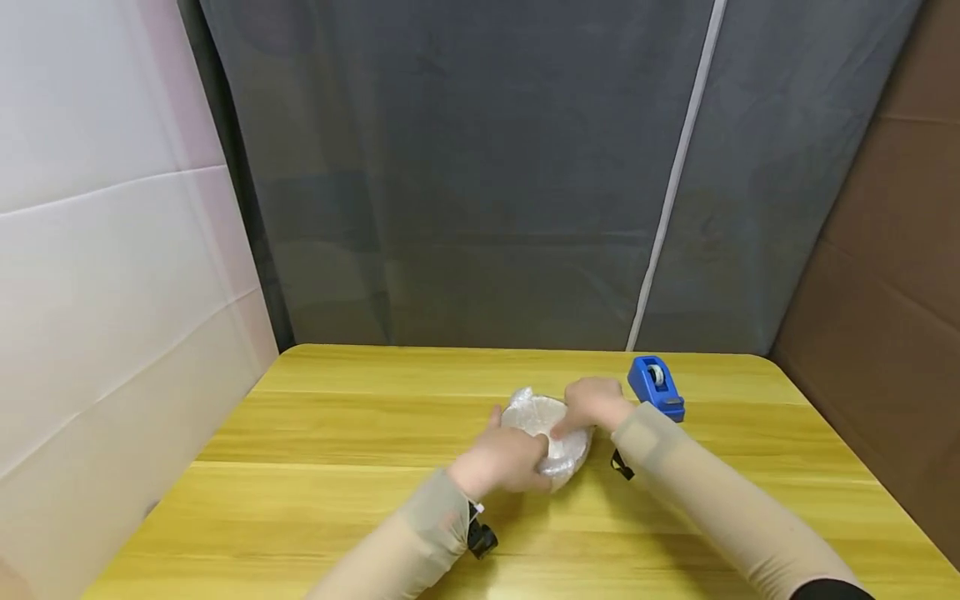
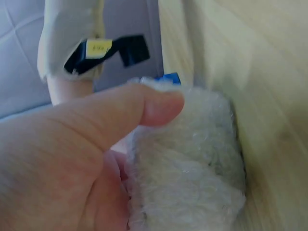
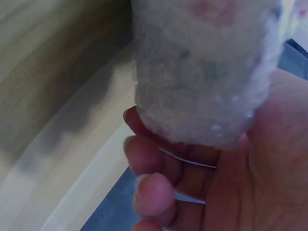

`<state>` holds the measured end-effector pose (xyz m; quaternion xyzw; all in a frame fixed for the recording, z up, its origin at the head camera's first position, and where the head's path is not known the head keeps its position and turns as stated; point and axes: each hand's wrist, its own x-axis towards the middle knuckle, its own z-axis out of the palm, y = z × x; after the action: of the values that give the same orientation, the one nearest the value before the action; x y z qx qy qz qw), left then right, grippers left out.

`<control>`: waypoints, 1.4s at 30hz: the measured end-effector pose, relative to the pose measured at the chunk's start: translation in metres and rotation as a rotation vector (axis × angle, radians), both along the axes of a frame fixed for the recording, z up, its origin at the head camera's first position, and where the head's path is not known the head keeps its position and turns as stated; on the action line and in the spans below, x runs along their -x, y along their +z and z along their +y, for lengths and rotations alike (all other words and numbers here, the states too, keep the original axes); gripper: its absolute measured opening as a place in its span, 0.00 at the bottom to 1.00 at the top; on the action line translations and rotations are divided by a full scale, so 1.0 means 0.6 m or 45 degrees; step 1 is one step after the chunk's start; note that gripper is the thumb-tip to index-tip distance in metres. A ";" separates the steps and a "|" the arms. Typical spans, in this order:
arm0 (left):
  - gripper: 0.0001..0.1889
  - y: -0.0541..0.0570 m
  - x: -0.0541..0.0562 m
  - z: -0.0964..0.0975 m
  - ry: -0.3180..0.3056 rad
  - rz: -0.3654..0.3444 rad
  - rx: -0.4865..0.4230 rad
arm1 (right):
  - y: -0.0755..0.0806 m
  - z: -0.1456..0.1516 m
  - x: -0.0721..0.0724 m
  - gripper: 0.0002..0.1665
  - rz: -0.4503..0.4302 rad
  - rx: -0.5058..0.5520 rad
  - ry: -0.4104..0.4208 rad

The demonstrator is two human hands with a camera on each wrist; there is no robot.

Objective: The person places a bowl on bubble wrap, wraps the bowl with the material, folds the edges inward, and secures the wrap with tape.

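Observation:
A bowl-shaped thing wrapped in clear bubble wrap [image 1: 534,414] is held between both hands over the middle of the table. My left hand [image 1: 504,460] grips its near left side, with the thumb [image 2: 163,107] laid over the wrapped edge in the left wrist view. At the far right rim, my right hand [image 1: 596,403] holds on, its thumb inside the hollow. Its fingers [image 3: 153,192] curl beneath the wrapped bundle [image 3: 202,96] in the right wrist view. Faint reddish and dark marks show through the wrap there.
A blue tape dispenser [image 1: 649,388] with a roll of tape stands just beyond the right forearm. The wooden table [image 1: 315,433] ends at a grey curtain [image 1: 480,183] at the back. A white panel [image 1: 112,250] lines the left and a brown one [image 1: 885,275] the right.

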<state>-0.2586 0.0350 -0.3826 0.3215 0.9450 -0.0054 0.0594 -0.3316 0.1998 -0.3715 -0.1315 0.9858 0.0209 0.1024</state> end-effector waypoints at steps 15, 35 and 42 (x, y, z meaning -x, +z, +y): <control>0.21 -0.003 -0.011 0.011 0.162 0.169 0.073 | 0.023 0.013 0.007 0.29 0.002 0.224 0.028; 0.20 -0.006 0.007 -0.002 0.210 0.170 -0.112 | 0.001 0.012 0.003 0.25 -0.056 0.409 0.120; 0.20 -0.014 0.010 -0.007 0.239 0.188 -0.131 | 0.002 0.011 0.009 0.24 -0.059 0.432 0.131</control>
<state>-0.2643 0.0308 -0.3909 0.2328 0.9718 0.0249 -0.0267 -0.3367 0.2062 -0.3703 -0.1974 0.9645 -0.1437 0.1001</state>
